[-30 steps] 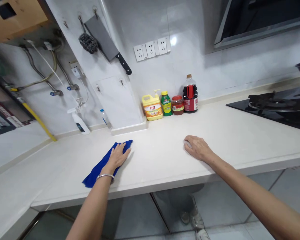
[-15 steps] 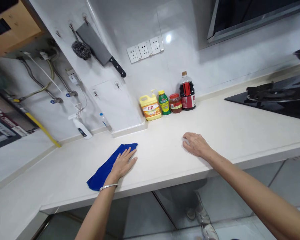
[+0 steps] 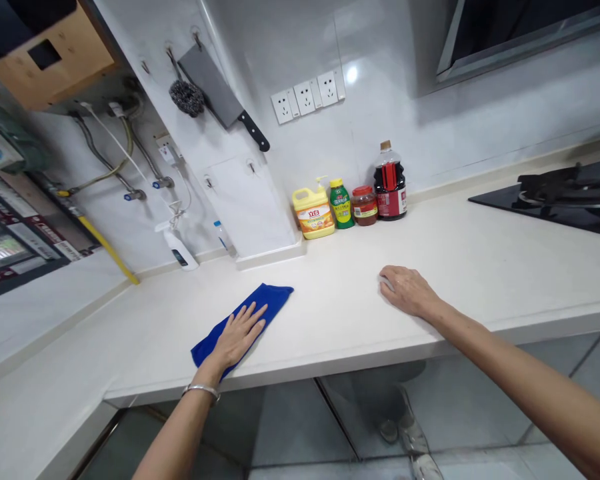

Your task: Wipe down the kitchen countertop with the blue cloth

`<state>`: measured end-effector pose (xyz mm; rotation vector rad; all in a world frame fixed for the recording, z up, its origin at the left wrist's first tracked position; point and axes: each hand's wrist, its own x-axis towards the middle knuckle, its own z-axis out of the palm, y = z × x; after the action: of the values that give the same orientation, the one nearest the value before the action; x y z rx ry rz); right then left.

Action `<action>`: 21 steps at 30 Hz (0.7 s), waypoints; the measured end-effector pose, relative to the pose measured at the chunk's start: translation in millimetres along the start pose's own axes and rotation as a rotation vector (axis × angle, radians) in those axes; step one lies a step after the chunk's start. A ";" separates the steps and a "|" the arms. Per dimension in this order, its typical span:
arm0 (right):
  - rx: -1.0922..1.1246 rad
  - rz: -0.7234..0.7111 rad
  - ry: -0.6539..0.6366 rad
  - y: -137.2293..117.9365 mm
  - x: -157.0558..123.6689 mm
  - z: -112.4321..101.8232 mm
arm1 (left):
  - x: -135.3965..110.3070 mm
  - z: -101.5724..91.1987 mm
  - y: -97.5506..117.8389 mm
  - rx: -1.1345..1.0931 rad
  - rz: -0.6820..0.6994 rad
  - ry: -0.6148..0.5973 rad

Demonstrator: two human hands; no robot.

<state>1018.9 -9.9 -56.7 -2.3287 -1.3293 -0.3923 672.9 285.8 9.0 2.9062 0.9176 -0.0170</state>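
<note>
My left hand (image 3: 237, 337) lies flat with its fingers spread on a blue cloth (image 3: 275, 297), which rests on the white countertop (image 3: 330, 293) near the front edge. A silver bangle (image 3: 203, 391) circles that wrist. Off to the right, my right hand (image 3: 407, 290) leans on the bare countertop, fingers curled in loosely and no object visible in them.
Against the back wall stand a yellow detergent jug (image 3: 315, 215), a green bottle (image 3: 342, 205), a red-lidded jar (image 3: 365, 208) and a dark sauce bottle (image 3: 391, 185). A black stove (image 3: 575, 193) is at right. A cleaver (image 3: 220, 90) hangs above a white spray bottle (image 3: 181, 250).
My left hand has slid leftward relative to the blue cloth and now sits nearer its middle. The right hand stays put on the countertop. The view has turned slightly left.
</note>
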 end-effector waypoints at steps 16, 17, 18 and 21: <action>-0.089 -0.074 0.015 4.6 -5.0 7.8 | 67.5 2.4 -1.9 0.014 -0.165 0.017; -0.091 -0.071 0.019 5.1 -5.2 8.0 | 74.1 2.7 -3.8 0.013 -0.173 0.023; -0.093 -0.065 0.024 5.8 -5.3 8.1 | 80.1 2.8 -5.9 0.012 -0.181 0.027; -0.092 -0.060 0.035 9.2 -5.2 8.2 | 94.7 2.2 -12.4 0.003 -0.199 0.031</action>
<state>1024.5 -13.8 -68.2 -2.3493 -1.3942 -0.5202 743.4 349.9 2.0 2.8127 1.2083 0.0121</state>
